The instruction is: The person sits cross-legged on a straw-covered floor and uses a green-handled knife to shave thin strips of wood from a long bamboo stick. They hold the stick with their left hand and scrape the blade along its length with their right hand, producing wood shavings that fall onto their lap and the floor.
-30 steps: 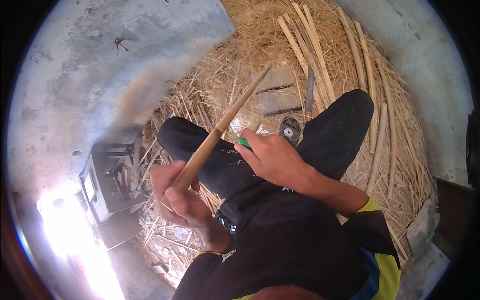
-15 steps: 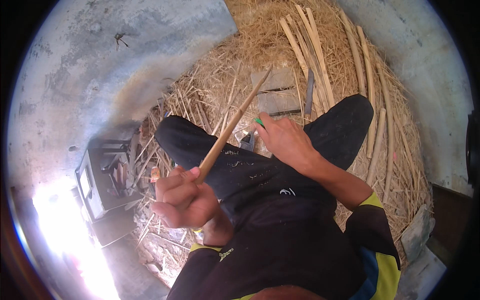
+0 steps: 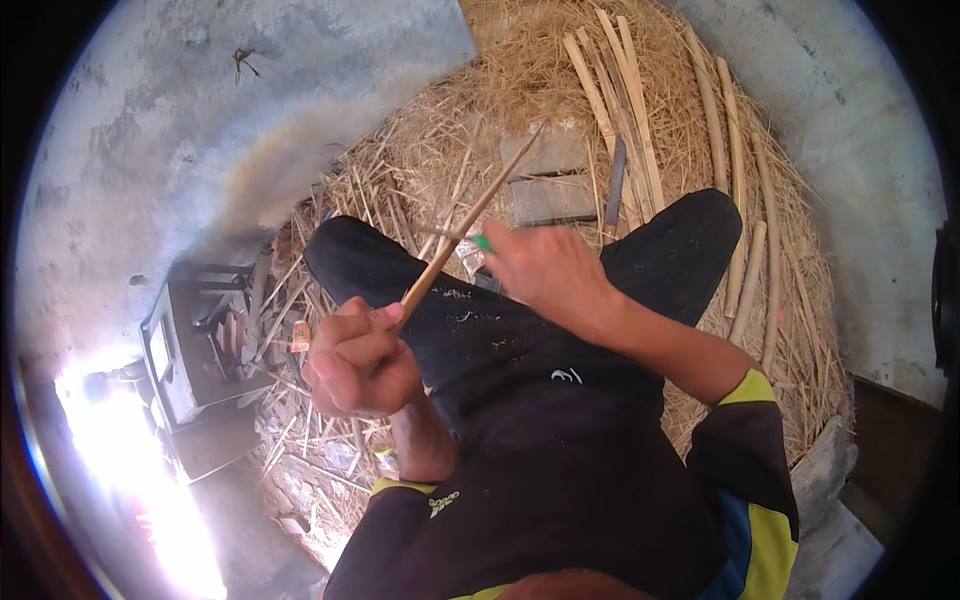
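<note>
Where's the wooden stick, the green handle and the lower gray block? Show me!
Wooden stick [image 3: 447,253], head view: near the middle of its length.
Green handle [image 3: 482,243], head view: its uncovered end.
Lower gray block [image 3: 553,199], head view: the middle of its top.

Black shirt [image 3: 560,450] | right sleeve [image 3: 735,445]: yellow cuff [image 3: 750,388], blue panel [image 3: 736,530] | black trousers [image 3: 677,240]

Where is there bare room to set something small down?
Probably on the lower grey block, between the upper block and the right hand. Poles crowd the right side; loose straw lies around the blocks.
</note>
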The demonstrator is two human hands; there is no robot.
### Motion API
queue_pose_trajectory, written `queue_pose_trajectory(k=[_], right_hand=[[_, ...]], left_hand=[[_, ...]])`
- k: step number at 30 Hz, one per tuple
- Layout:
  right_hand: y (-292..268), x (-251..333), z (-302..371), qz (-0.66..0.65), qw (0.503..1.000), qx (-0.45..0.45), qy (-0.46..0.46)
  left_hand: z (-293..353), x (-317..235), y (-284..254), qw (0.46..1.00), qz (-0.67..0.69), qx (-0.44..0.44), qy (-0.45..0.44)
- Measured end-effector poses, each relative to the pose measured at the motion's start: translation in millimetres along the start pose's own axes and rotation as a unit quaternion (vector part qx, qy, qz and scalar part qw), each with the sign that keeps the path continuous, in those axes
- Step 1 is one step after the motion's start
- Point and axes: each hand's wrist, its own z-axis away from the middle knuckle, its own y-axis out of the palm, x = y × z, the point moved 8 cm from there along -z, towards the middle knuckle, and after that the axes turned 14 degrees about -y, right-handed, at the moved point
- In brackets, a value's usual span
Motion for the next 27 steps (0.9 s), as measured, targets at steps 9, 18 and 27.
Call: queue_pose_trajectory(k=[9, 18, 27], right_hand=[[45, -128, 60, 0.054, 0.98, 0.024, 0.191], [-31, 57, 15, -0.21, 0.977, -0.012, -0.033], [14, 1, 29, -0.03, 0.995, 0.013, 0.092]], left_hand=[[-2, -12, -12, 0.999, 0.001, -0.039, 0.021], [-10, -21, 6, 0.979, 0.126, 0.143, 0.068], [0, -23, 8, 0.992, 0.1, 0.047, 0.056]])
